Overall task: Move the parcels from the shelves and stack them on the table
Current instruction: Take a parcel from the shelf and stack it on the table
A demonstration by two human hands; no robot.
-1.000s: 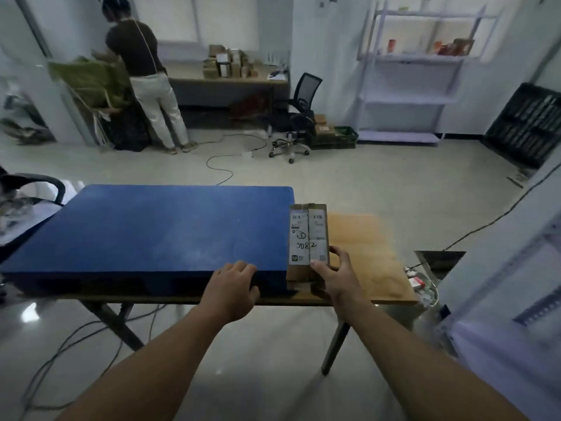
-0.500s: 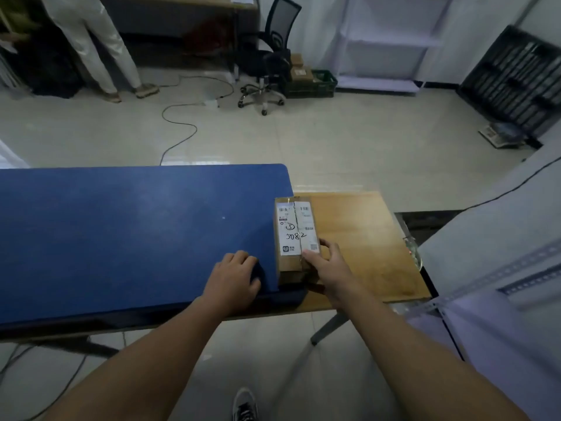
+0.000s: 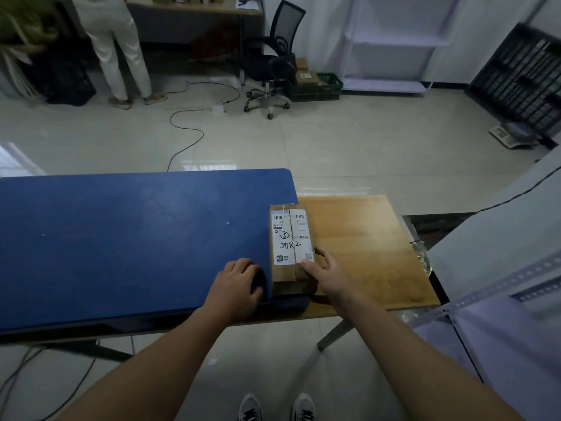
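Note:
A long cardboard parcel (image 3: 290, 238) with a white shipping label lies on the wooden table (image 3: 361, 247), tight against the right edge of a thick blue board (image 3: 136, 238). My right hand (image 3: 329, 276) grips the parcel's near right corner, thumb on top and fingers along its side. My left hand (image 3: 238, 288) rests on the blue board just left of the parcel, fingers curled at the board's edge; whether they touch the parcel is hidden.
A grey metal shelf frame (image 3: 485, 287) stands at my right. Across the tiled floor are an office chair (image 3: 273, 65), a green crate with boxes (image 3: 315, 86), a white shelf (image 3: 391, 47), a cable (image 3: 188, 129) and a person (image 3: 112, 47) at a desk.
The view tipped down and closer to the table. The parcel stays against the blue board, and both hands keep their places beside it.

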